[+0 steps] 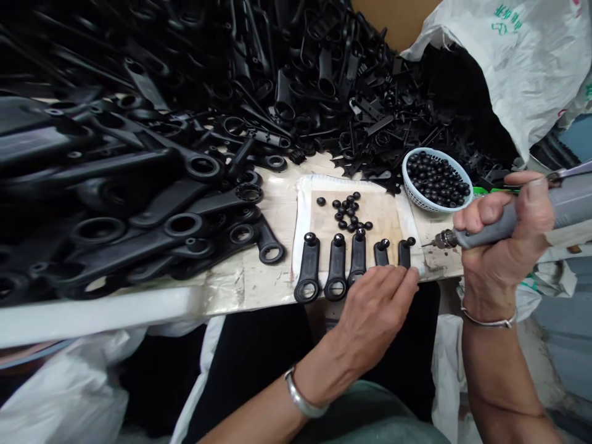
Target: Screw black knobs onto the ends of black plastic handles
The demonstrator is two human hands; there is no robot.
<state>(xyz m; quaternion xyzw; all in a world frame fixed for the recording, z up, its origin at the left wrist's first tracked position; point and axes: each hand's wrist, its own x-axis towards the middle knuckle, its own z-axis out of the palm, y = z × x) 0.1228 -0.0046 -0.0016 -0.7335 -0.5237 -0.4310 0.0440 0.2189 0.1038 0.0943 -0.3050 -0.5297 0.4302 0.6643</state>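
Note:
A grey electric screwdriver [573, 200] is gripped in my right hand [497, 246], its thin bit pointing left, just right of the row of arms and apart from them. My left hand [377, 311] has its fingers closed over the lower end of the rightmost black plastic crank arm [405, 251]; it also covers part of the neighbouring crank arm [382, 254]. Further left in the row lie more arms, such as a ring-ended crank arm [307, 268], each with a small round knob at its top. Loose black knobs [350, 211] lie behind the row on a white-edged pad [393, 209].
A light blue basket [419, 198] full of black knobs stands at the back right. Large heaps of black plastic parts [176, 179] cover the left and back of the table. A white sack [522, 68] hangs at the upper right. White foam [115, 314] edges the front left.

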